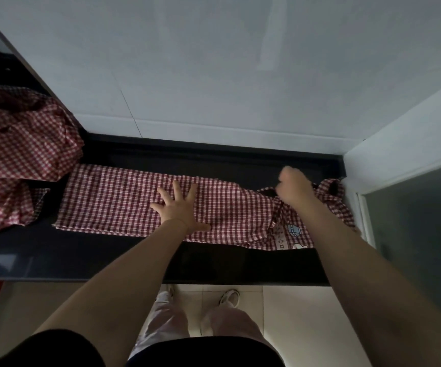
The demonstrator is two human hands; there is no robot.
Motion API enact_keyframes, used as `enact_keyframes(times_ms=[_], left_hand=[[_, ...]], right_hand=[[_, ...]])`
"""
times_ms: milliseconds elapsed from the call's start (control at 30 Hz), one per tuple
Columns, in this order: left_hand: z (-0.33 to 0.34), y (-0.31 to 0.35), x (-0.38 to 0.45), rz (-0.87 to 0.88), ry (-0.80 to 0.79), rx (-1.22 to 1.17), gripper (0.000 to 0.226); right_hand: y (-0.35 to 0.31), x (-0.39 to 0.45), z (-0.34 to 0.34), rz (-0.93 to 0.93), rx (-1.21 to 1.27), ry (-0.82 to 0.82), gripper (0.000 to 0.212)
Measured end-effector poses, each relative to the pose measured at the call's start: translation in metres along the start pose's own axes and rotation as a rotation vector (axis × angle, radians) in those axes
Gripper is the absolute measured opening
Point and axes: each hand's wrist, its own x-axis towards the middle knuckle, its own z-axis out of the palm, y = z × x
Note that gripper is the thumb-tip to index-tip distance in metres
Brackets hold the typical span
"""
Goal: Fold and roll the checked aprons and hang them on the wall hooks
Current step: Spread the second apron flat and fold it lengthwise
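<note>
head view: a red-and-white checked apron (124,200) lies folded into a long narrow strip on the dark surface (55,255), its long axis running left to right, parallel to the white wall (214,62) behind it. the strip's squared end points left; its right end is bunched and carries a small cartoon print near the front edge.

the left hand (178,207) lies flat on the strip about midway along it, fingers spread wide and straight, pressing the cloth down. most of the flat strip stretches away to the left of this hand, and the rest runs on under it to the right.

the right hand (293,185) is at the bunched right end, fingers curled into a fist around the cloth there; a checked strap (330,193) loops out just to the right of this hand, close to the corner of the wall. the printed patch lies just in front of the right wrist.

a second checked apron (20,157) sits crumpled in a heap well to the left of the left hand, touching the strip's left end at its far corner.

below the surface's edge, pale trousers and white shoes (230,298) show on the tiled floor.
</note>
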Motion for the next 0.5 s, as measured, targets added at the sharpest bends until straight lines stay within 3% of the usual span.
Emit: enact_keyframes(times_ms=[133, 367, 500], left_hand=[[-0.002, 0.008, -0.005, -0.038, -0.033, -0.007, 0.141], [-0.007, 0.005, -0.004, -0.087, -0.082, 0.031, 0.149], [-0.007, 0.006, -0.003, -0.105, -0.085, 0.028, 0.15]], right_hand=[[-0.04, 0.003, 0.023, -0.12, 0.182, -0.197, 0.029], [-0.044, -0.002, 0.019, -0.135, -0.118, -0.755, 0.044], [-0.041, 0.001, 0.0, -0.221, -0.013, -0.703, 0.024]])
